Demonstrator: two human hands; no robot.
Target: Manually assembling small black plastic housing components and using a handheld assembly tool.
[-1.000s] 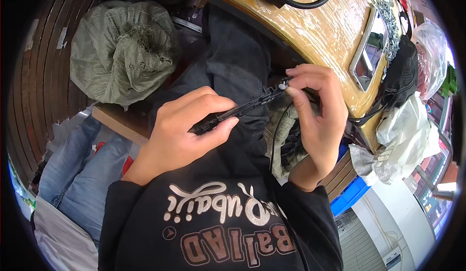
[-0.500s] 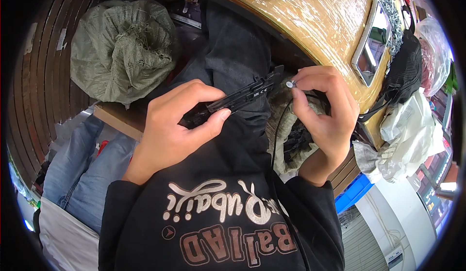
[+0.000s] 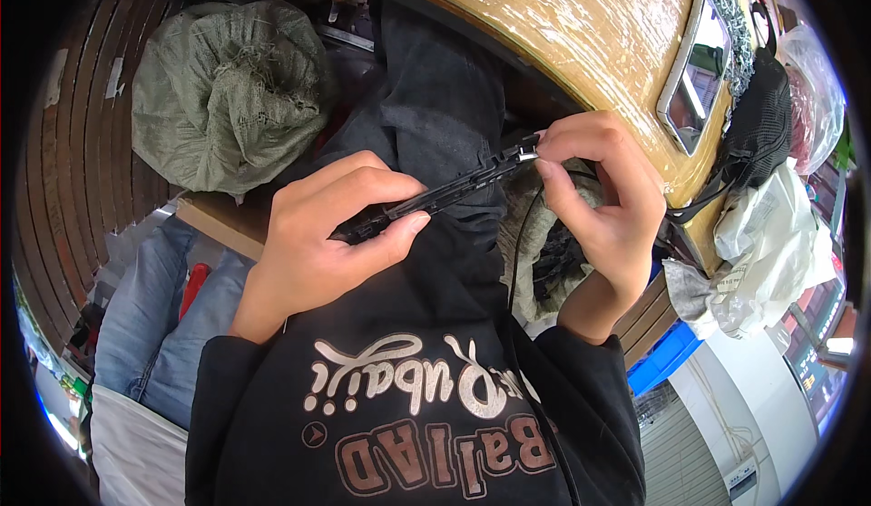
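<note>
My left hand (image 3: 331, 234) is closed around the near end of a long, narrow black plastic part (image 3: 454, 189), which slants up to the right above my lap. Ridges and notches run along its edge. At its far tip a small silver metal piece (image 3: 526, 154) touches the part, and the fingertips of my right hand (image 3: 599, 189) pinch at it. Whether the piece sits inside the tip or only against it, I cannot tell. A thin black cord (image 3: 515, 261) hangs down close to my right hand.
A wooden table (image 3: 581, 34) with a shiny film curves ahead, bearing a phone (image 3: 697, 75) and a pile of small metal parts (image 3: 733, 30). A tied green woven sack (image 3: 231, 98) stands at left; an open sack (image 3: 544, 275) lies below my right hand. Another person's jeans (image 3: 168, 325) show at left.
My right hand has brought the small silver piece left against the far tip of the black part. My left hand has turned the part so that a narrower side shows.
</note>
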